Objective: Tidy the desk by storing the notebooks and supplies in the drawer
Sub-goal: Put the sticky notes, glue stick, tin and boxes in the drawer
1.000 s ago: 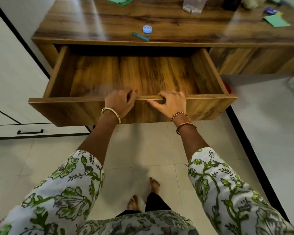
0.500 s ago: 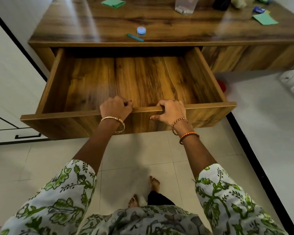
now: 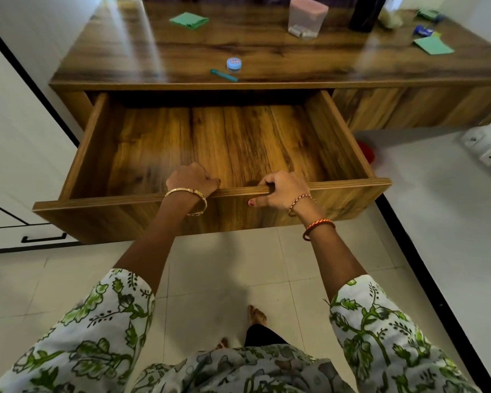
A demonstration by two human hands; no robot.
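**Drawer pulled wide, ready for loading**

Our grip is on the drawer front: our left hand (image 3: 192, 180) curls its fingers over the top edge of the front panel, and our right hand (image 3: 281, 190) does the same just beside it, thumb pressed against the outer face. Both hold the drawer (image 3: 349, 143) and nothing else.

Over the last second the drawer has slid further out from under the table (image 3: 125, 61), so much more of its bare wooden floor now shows. We judge the opening step nearly done; storing has not begun.

What we must store lies on the table: a teal pen (image 3: 224, 75) touching or just beside a small blue-lidded jar (image 3: 234, 64) near the front edge, a green notebook (image 3: 189, 20) further back, another green notebook (image 3: 433, 45) at the far right, and a translucent container (image 3: 306, 18) between them. Next, we would release the front and reach for the nearest items.
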